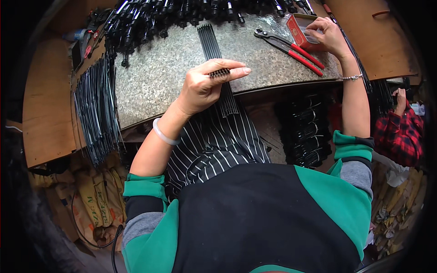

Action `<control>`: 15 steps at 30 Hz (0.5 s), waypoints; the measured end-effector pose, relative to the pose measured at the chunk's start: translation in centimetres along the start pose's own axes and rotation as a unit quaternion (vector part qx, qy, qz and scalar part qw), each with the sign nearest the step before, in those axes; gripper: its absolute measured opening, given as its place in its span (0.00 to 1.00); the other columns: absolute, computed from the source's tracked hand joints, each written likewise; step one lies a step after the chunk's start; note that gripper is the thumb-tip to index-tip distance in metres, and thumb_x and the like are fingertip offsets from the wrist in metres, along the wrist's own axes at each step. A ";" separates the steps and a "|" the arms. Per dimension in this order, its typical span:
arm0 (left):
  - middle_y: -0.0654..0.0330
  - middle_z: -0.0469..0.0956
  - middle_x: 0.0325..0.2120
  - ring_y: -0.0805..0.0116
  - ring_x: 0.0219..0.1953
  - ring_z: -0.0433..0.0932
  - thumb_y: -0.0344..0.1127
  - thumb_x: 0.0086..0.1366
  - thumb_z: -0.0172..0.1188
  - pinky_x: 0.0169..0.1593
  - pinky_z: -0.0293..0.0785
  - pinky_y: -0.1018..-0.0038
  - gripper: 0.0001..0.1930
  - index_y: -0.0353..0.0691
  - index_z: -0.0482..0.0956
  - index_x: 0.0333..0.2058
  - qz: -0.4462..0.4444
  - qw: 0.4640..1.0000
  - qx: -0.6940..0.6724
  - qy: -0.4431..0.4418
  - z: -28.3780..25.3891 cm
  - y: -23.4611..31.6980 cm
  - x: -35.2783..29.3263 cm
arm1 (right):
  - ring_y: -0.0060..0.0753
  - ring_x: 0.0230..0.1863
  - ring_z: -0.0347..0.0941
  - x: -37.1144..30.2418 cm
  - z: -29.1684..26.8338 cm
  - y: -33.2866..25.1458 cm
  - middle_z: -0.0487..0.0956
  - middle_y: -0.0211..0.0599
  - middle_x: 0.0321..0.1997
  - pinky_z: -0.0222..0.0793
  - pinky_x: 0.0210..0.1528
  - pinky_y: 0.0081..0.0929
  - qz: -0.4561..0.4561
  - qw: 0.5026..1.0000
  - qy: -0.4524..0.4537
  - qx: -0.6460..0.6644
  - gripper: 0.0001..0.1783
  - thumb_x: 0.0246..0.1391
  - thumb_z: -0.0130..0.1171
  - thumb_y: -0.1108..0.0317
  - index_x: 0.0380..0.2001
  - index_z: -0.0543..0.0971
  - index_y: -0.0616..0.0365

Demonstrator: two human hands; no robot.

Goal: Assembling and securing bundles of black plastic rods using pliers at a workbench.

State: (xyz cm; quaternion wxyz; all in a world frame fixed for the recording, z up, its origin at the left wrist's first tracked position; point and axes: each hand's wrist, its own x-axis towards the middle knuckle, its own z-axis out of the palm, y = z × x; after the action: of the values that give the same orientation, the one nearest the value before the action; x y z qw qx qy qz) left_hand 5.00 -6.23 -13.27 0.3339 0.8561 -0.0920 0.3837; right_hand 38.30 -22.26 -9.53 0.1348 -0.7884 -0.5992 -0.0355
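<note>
My left hand is above the front edge of the speckled worktop, its fingers and thumb closed on a row of small black ridged pieces. Below that hand, a flat row of thin black rods runs across the worktop and out over its edge. Whether the ridged pieces join these rods I cannot tell. At the right, the fingers of my right hand dip, pinched, into a small red box of thin pale pieces. Red-handled pliers lie beside the box.
Many black rods with shiny shafts are heaped along the back. A thick bundle of thin black rods hangs over the left side. Tied black bundles sit below the worktop. Another person in a checked red sleeve is at the far right.
</note>
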 end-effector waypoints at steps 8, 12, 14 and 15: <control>0.59 0.79 0.36 0.63 0.38 0.78 0.13 0.39 0.48 0.42 0.76 0.73 0.28 0.48 0.81 0.37 0.002 1.000 0.002 -0.002 -0.1 0.0 -0.2 | 0.28 0.28 0.68 -3.4 -0.3 -13.9 0.72 0.35 0.26 0.65 0.32 0.23 -0.110 0.940 0.196 0.255 0.05 0.46 0.58 0.77 0.30 0.77 0.62; 0.58 0.79 0.36 0.62 0.39 0.78 0.13 0.39 0.47 0.42 0.76 0.72 0.28 0.47 0.81 0.37 0.009 1.000 -0.010 0.003 0.1 -0.2 -0.2 | 0.29 0.24 0.65 -4.3 -0.1 -18.9 0.71 0.32 0.23 0.59 0.28 0.23 -0.224 0.936 0.184 0.202 0.11 0.38 0.62 0.79 0.30 0.79 0.59; 0.56 0.78 0.37 0.61 0.39 0.78 0.12 0.41 0.48 0.42 0.76 0.72 0.26 0.46 0.81 0.37 0.010 1.000 -0.012 -0.002 0.0 -0.1 -0.2 | 0.29 0.24 0.65 -4.1 0.3 -19.4 0.71 0.32 0.23 0.59 0.28 0.23 -0.220 0.935 0.190 0.202 0.11 0.38 0.63 0.79 0.30 0.79 0.59; 0.53 0.78 0.37 0.60 0.39 0.79 0.12 0.43 0.49 0.42 0.76 0.72 0.25 0.45 0.81 0.37 0.011 1.000 -0.012 -0.005 -0.1 -0.1 -0.3 | 0.29 0.24 0.66 -4.0 0.5 -19.6 0.72 0.31 0.23 0.59 0.28 0.23 -0.218 0.934 0.197 0.201 0.11 0.38 0.63 0.78 0.30 0.79 0.59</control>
State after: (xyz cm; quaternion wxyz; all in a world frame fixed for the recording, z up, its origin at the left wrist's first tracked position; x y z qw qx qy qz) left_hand 4.79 -6.15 -13.45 0.3397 0.8529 -0.1078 0.3814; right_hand 18.47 -21.11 -7.54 0.3946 -0.5718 -0.7127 -0.0971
